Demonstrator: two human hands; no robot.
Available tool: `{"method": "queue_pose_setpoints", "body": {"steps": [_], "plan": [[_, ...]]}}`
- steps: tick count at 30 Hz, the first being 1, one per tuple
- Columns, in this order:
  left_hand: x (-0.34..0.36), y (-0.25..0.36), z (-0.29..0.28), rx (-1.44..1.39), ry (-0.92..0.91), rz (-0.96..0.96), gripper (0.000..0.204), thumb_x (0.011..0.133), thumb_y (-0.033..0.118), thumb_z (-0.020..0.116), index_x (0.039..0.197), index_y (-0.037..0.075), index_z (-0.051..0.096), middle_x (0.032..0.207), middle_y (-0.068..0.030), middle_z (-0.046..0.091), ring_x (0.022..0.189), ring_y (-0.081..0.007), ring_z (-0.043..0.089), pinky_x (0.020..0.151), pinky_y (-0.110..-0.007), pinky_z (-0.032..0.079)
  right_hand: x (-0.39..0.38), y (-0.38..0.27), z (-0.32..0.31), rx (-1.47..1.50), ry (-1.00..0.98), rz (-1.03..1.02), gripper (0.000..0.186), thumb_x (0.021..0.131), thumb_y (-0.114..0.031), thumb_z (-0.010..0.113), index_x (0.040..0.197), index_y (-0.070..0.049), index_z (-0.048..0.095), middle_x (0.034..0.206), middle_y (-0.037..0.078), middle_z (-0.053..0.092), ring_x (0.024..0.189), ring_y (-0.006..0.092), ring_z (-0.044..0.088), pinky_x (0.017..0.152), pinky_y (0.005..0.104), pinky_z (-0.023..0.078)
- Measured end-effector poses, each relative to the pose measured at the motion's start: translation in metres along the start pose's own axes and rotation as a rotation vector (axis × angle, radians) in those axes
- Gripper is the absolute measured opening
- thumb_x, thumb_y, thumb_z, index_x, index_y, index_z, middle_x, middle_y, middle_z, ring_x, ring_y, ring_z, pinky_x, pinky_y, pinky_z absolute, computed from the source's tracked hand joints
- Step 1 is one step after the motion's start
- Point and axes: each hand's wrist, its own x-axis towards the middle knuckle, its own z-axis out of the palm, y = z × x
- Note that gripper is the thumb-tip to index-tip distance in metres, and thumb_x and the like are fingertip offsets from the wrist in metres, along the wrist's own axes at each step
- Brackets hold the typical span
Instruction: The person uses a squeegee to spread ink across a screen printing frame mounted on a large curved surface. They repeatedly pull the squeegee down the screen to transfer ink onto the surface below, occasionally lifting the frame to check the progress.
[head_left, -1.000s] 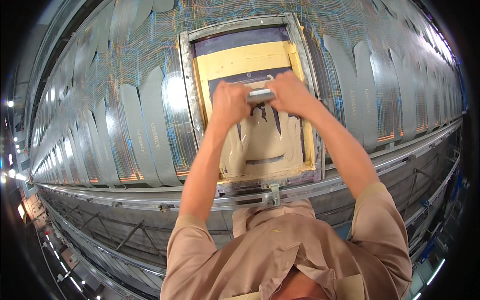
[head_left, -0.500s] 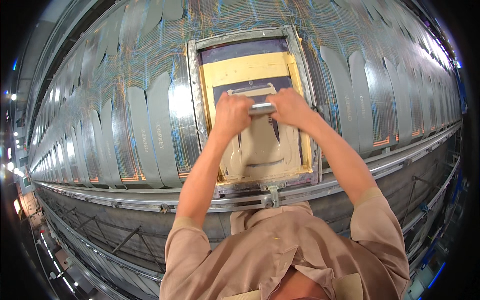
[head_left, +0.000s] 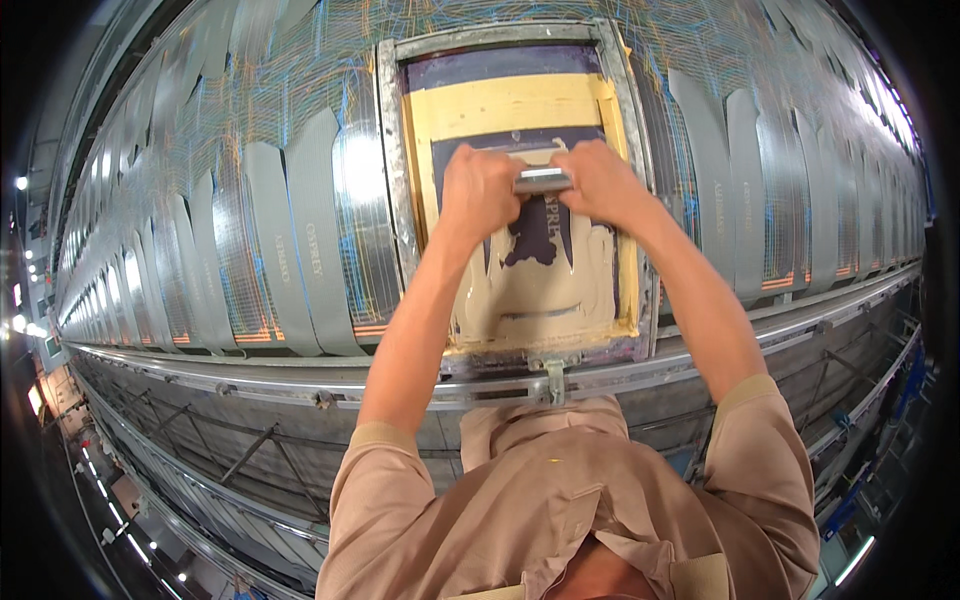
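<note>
Both my hands grip a squeegee (head_left: 541, 180) from its two ends, over a framed printing screen (head_left: 392, 160). My left hand (head_left: 484, 188) is closed round the left end and my right hand (head_left: 604, 183) round the right; a metallic strip of the handle shows between them. Its blade edge is hidden. Thick beige ink (head_left: 530, 300) lies over the near part of the mesh, with a ragged dark bare patch (head_left: 537, 238) just below the squeegee. Yellow tape (head_left: 500, 105) borders the mesh inside the worn metal frame.
The screen lies on a long table (head_left: 370, 220) with rows of grey cut pieces (head_left: 312, 230) and coloured lines on both sides. A metal rail (head_left: 250, 385) runs along the near edge, where a small bracket (head_left: 553, 380) meets the frame. My body is close to the rail.
Both hands and the squeegee have moved slightly farther away along the screen. A dark patch of mesh now shows where ink covered the middle. The whole view has shifted a little.
</note>
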Motion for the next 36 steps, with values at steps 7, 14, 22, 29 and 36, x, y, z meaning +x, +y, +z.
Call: {"method": "queue_pose_setpoints", "body": {"steps": [7, 14, 22, 29, 36], "plan": [[-0.134, 0.078, -0.002, 0.060, 0.019, -0.018, 0.025, 0.062, 0.000, 0.071, 0.085, 0.011, 0.073, 0.085, -0.0039, 0.067, 0.084, -0.0248, 0.064, 0.080, -0.039, 0.043, -0.127, -0.064, 0.034, 0.087, -0.003, -0.107, 0.037, 0.076, -0.025, 0.081, 0.104, -0.005, 0.070, 0.100, 0.018, 0.072, 0.104, 0.0369, 0.065, 0.093, 0.0480, 0.049], [-0.157, 0.109, -0.021, -0.018, 0.033, -0.025, 0.038, 0.060, 0.001, 0.075, 0.096, 0.012, 0.074, 0.093, -0.0015, 0.069, 0.090, -0.0254, 0.064, 0.082, -0.038, 0.044, -0.126, 0.049, 0.005, 0.012, 0.733, 0.540, 0.045, 0.092, -0.046, 0.070, 0.116, -0.008, 0.068, 0.110, 0.020, 0.071, 0.109, 0.0399, 0.065, 0.094, 0.0491, 0.049], [-0.205, 0.113, -0.019, 0.061, -0.055, -0.023, 0.042, 0.058, 0.004, 0.076, 0.098, 0.013, 0.072, 0.096, -0.0012, 0.068, 0.093, -0.0234, 0.063, 0.086, -0.039, 0.044, -0.113, 0.057, 0.032, 0.385, 0.673, 0.767, 0.037, 0.094, -0.041, 0.069, 0.105, -0.005, 0.069, 0.087, 0.022, 0.071, 0.087, 0.0424, 0.069, 0.079, 0.0502, 0.051], [-0.127, 0.075, -0.016, 0.116, -0.022, 0.069, 0.040, 0.061, 0.004, 0.078, 0.098, 0.014, 0.072, 0.098, -0.0019, 0.069, 0.094, -0.0238, 0.064, 0.083, -0.039, 0.044, -0.127, 0.063, 0.027, 0.338, 0.795, 0.660, 0.037, 0.093, -0.038, 0.071, 0.104, -0.002, 0.070, 0.097, 0.020, 0.073, 0.093, 0.0424, 0.069, 0.083, 0.0480, 0.052], [-0.019, 0.020, -0.025, 0.113, 0.082, 0.116, 0.035, 0.062, 0.004, 0.077, 0.096, 0.013, 0.076, 0.095, -0.0032, 0.070, 0.091, -0.0264, 0.065, 0.081, -0.041, 0.044, -0.130, 0.050, 0.017, 0.416, 0.760, 0.740, 0.036, 0.091, -0.038, 0.072, 0.104, -0.005, 0.070, 0.082, 0.020, 0.070, 0.076, 0.0372, 0.067, 0.072, 0.0449, 0.050]]}}
